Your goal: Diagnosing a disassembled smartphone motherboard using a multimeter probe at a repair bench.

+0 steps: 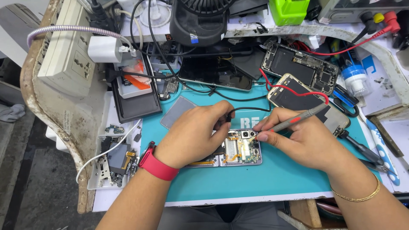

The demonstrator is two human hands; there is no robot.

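My left hand [194,136] pinches a black probe [228,116] – my right hand [304,142] grips a grey probe [296,120] – both over the opened phone [240,149].

Bare teal mat [277,179] lies open toward the person; opened phones [300,64] and cables [238,99] crowd behind.

the left hand [194,134] hides most of the opened phone's [243,149] left half.

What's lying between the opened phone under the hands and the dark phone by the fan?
Head view: bare teal mat, a translucent grey panel and a black cable.
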